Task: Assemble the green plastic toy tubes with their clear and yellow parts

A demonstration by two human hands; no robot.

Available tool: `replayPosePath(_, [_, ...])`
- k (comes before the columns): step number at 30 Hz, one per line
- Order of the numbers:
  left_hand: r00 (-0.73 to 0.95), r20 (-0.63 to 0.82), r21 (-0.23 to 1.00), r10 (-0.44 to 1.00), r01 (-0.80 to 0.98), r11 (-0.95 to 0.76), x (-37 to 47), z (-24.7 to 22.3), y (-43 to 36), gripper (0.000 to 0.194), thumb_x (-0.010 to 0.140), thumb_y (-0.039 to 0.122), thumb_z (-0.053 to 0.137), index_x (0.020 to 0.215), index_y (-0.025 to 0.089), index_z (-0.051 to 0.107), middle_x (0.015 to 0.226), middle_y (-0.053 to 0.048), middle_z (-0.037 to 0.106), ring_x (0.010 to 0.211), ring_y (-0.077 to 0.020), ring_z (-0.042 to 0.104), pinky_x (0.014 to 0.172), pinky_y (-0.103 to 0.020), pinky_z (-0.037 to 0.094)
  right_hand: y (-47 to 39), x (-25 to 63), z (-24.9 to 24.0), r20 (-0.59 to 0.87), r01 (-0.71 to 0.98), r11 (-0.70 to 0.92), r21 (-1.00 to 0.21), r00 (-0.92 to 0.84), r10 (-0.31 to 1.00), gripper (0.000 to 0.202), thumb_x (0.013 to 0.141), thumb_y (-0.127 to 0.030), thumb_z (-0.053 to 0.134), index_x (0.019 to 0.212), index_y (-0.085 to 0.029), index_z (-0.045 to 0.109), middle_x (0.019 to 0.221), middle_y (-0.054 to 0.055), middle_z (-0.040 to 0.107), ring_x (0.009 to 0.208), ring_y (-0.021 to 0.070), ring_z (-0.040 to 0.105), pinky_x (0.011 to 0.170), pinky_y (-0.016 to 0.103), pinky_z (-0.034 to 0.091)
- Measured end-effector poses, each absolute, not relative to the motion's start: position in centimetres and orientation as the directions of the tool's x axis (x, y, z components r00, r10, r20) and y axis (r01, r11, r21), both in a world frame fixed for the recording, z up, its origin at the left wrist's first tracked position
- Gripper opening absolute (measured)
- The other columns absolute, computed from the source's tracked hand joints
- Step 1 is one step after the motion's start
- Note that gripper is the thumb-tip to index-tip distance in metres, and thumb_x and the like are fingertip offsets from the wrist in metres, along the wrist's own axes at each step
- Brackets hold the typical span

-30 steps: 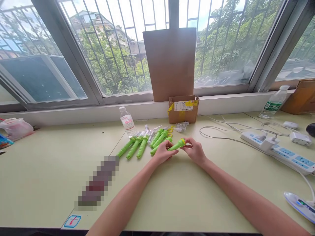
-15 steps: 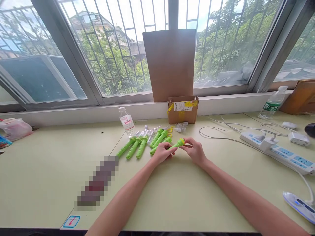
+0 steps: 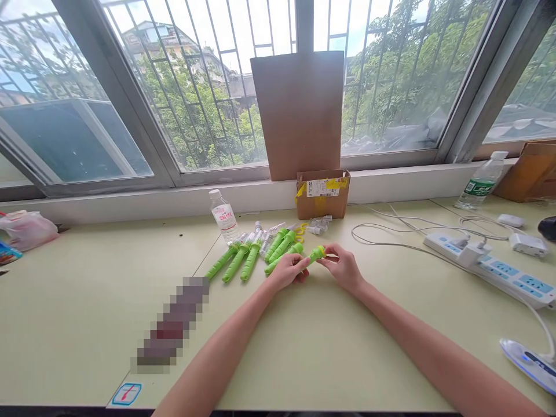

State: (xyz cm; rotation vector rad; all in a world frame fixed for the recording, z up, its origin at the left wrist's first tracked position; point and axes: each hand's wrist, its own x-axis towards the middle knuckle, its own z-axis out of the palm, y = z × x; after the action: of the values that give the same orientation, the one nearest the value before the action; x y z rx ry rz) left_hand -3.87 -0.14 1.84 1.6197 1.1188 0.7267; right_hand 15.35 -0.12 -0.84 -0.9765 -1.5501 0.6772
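My left hand (image 3: 290,271) is closed around a green ribbed plastic tube (image 3: 315,254), its wide end pointing to the right. At that end my right hand (image 3: 342,265) pinches a yellow ring (image 3: 322,250) with thumb and fingertips. Part of the tube is hidden by my left fingers. Just beyond my left hand lie several loose green tubes (image 3: 280,245). To their left, more green tubes with clear plastic pieces on their ends (image 3: 237,260) lie side by side. Several yellow rings (image 3: 299,233) and clear plastic pieces (image 3: 319,225) lie farther back.
A small cardboard box (image 3: 322,202) stands against the sill, with a tall cardboard sheet (image 3: 299,116) behind it. One water bottle (image 3: 224,217) is behind the tubes. On the right are a power strip (image 3: 499,272), cables and another bottle (image 3: 480,182). A blurred patch (image 3: 174,324) covers something front left.
Both hands stay in nearly the same place. The held tube has tilted slightly, and its wide end shows a little differently between my fingers.
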Motion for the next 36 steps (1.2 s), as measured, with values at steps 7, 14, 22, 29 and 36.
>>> replayPosePath(7, [0.417,-0.051,0.95,0.907,0.3,-0.084,-4.0,1.3,0.2,0.048,0.081,0.063,0.05,0.075,0.016,0.053,0.069,-0.003,0.065,0.05,-0.0105,0.058,0.043,-0.019,0.04,0.0,15.3,-1.1,0.506,0.207,0.499,-0.842,-0.023,0.862,0.033,0.072,-0.05,0.069,0.076,-0.02,0.055,0.096,0.007,0.069,0.086,0.022,0.068,0.083,0.044,0.06])
replayPosePath(14, [0.439,-0.109,0.946,0.892,0.321,-0.043,-3.9,1.8,0.3,0.056,0.082,0.066,0.043,0.078,0.013,0.059,0.062,-0.004,0.062,0.047,-0.0114,0.055,0.043,-0.022,0.04,-0.1,15.3,-1.0,0.543,0.252,0.542,-0.802,-0.071,0.837,0.032,0.075,-0.045,0.068,0.089,-0.022,0.051,0.101,0.006,0.066,0.094,0.0221,0.066,0.081,0.043,0.061])
replayPosePath(22, [0.432,-0.109,0.924,0.895,0.377,-0.069,-4.1,2.7,-0.2,0.051,0.08,0.067,0.046,0.088,0.017,0.056,0.055,0.004,0.056,0.035,-0.0074,0.042,0.037,-0.021,0.031,-0.2,15.2,-0.9,0.517,0.2,0.518,-0.832,-0.062,0.854,0.027,0.078,-0.045,0.064,0.085,-0.022,0.052,0.104,0.008,0.067,0.097,0.0234,0.067,0.083,0.044,0.06])
replayPosePath(29, [0.398,-0.1,0.936,0.912,0.349,-0.049,-4.1,2.3,-0.2,0.042,0.075,0.058,0.061,0.085,0.02,0.046,0.064,0.002,0.065,0.04,-0.0081,0.048,0.037,-0.019,0.034,-0.3,15.2,-0.9,0.516,0.208,0.516,-0.831,-0.062,0.855,0.028,0.076,-0.045,0.067,0.083,-0.021,0.053,0.105,0.009,0.067,0.095,0.024,0.068,0.082,0.045,0.06])
replayPosePath(36, [0.423,-0.103,0.949,0.9,0.312,-0.038,-4.1,2.3,-0.2,0.042,0.078,0.06,0.057,0.079,0.019,0.048,0.071,-0.002,0.068,0.048,-0.0103,0.057,0.041,-0.02,0.039,0.0,15.4,-0.9,0.492,0.218,0.505,-0.835,-0.117,0.863,0.029,0.072,-0.038,0.071,0.086,-0.021,0.053,0.094,0.004,0.064,0.095,0.0214,0.065,0.082,0.042,0.06])
